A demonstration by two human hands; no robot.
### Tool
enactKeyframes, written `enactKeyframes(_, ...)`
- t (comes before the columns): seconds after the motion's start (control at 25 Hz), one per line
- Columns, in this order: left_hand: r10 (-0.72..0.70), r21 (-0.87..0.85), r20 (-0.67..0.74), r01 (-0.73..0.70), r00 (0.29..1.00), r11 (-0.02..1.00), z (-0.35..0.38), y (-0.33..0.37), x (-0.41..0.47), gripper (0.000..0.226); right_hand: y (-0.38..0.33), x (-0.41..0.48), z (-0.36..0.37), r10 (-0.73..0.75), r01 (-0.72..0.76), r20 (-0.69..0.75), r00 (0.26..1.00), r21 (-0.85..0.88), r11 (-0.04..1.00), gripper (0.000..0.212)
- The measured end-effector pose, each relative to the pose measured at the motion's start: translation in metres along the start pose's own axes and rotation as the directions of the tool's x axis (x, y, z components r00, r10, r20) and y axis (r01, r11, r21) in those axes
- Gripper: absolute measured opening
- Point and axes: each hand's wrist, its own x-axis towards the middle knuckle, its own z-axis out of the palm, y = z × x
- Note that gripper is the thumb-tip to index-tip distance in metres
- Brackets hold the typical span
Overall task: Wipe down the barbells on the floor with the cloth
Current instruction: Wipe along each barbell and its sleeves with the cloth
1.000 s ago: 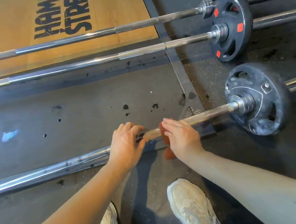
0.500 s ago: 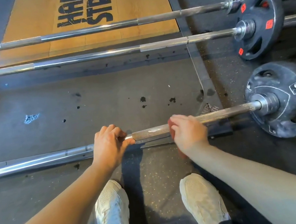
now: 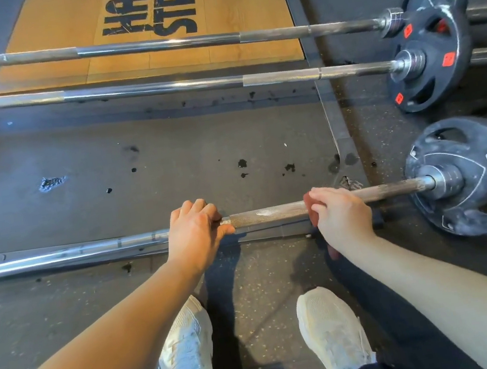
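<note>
1. The floor (image 3: 167, 151) is dark rubber with black spots and a pale scuff (image 3: 50, 184) at centre left. A wooden platform (image 3: 53, 39) with black lettering is set into it at upper centre.
2. Three bars run left to right over it: far bar (image 3: 150, 46), middle bar (image 3: 156, 88), near bar (image 3: 266, 214).
3. Their plates stand on the floor at the right: black plates (image 3: 431, 71) with red marks and, lower, a grey plate (image 3: 470, 177).
4. Two white shoes (image 3: 331, 323) stand at bottom centre.

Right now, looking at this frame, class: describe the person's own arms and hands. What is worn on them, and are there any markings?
Both forearms are bare to the frame's lower edge: no sleeve shows on the left forearm or the right forearm. The left hand and right hand wear no gloves, and no ring, watch, wristband or marking is visible.
</note>
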Motion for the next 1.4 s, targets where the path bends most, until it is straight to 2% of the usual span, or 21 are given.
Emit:
enactKeyframes(0.08,-0.007,0.012,-0.007,0.007,1.0,1.0,-0.001,-0.004,-0.001,0.037,-0.052,-0.001,0.024,-0.164,0.161,0.071,0.984,0.039,0.986,0.024)
enactKeyframes(0.16,-0.017,0.028,-0.006,0.017,1.0,0.999,-0.001,-0.007,-0.001,0.036,-0.088,-0.004,0.044,-0.309,0.3,0.181,0.934,0.077,0.951,0.021)
enactKeyframes(0.24,-0.028,0.025,-0.002,0.028,1.0,0.999,-0.001,-0.008,-0.001,0.035,-0.082,-0.001,0.044,-0.398,0.388,0.201,0.895,0.088,0.917,0.028)
enactKeyframes(0.32,-0.025,0.0,0.02,0.025,1.0,1.0,-0.001,-0.005,0.0,0.037,-0.035,-0.001,0.031,-0.444,0.446,0.113,0.889,0.016,0.895,0.031)
enactKeyframes(0.44,-0.022,-0.025,0.028,0.023,0.999,0.999,-0.001,0.002,0.002,0.039,0.033,0.005,0.006,-0.45,0.446,-0.039,0.892,-0.09,0.891,0.029)
enactKeyframes(0.52,-0.035,-0.036,0.033,0.036,0.999,0.999,-0.001,0.005,0.001,0.039,0.018,0.006,0.015,-0.415,0.412,-0.07,0.907,-0.049,0.91,0.023)
enactKeyframes(0.6,-0.044,-0.027,0.038,0.045,0.998,0.999,-0.001,0.003,-0.001,0.037,-0.029,-0.001,0.042,-0.42,0.42,-0.006,0.907,0.056,0.906,0.022)
enactKeyframes(0.68,-0.054,-0.006,0.029,0.054,0.998,0.999,-0.005,-0.001,0.002,0.036,-0.061,-0.003,0.054,-0.481,0.472,0.095,0.871,0.107,0.875,0.022)
enactKeyframes(0.8,-0.065,0.039,0.047,0.063,0.997,0.997,-0.008,-0.005,0.007,0.038,-0.03,0.016,0.035,-0.597,0.598,0.14,0.79,0.036,0.8,0.026)
enactKeyframes(0.88,-0.066,0.034,0.071,0.064,0.995,0.997,-0.005,-0.001,0.007,0.04,0.004,0.022,0.011,-0.554,0.573,0.211,0.805,-0.036,0.819,0.026)
enactKeyframes(0.96,-0.064,0.02,0.068,0.063,0.996,0.998,-0.003,0.006,0.007,0.041,0.017,0.024,0.001,-0.463,0.489,0.235,0.855,-0.062,0.87,0.019)
enactKeyframes(1.08,-0.07,0.03,0.065,0.068,0.995,0.997,-0.004,0.009,0.004,0.038,-0.033,0.022,0.025,-0.498,0.502,0.19,0.846,0.034,0.864,0.008)
enactKeyframes(1.2,-0.094,0.084,0.061,0.088,0.994,0.993,-0.01,0.004,0.003,0.034,-0.093,0.013,0.045,-0.58,0.589,0.262,0.771,0.051,0.806,0.011)
enactKeyframes(1.28,-0.098,0.09,0.074,0.091,0.992,0.992,-0.012,0.0,0.003,0.037,-0.075,0.02,0.037,-0.627,0.638,0.26,0.734,0.052,0.769,0.017)
enactKeyframes(1.4,-0.068,0.059,0.08,0.064,0.994,0.996,-0.01,0.005,0.003,0.042,-0.002,0.027,0.006,-0.56,0.576,0.229,0.796,-0.006,0.817,0.016)
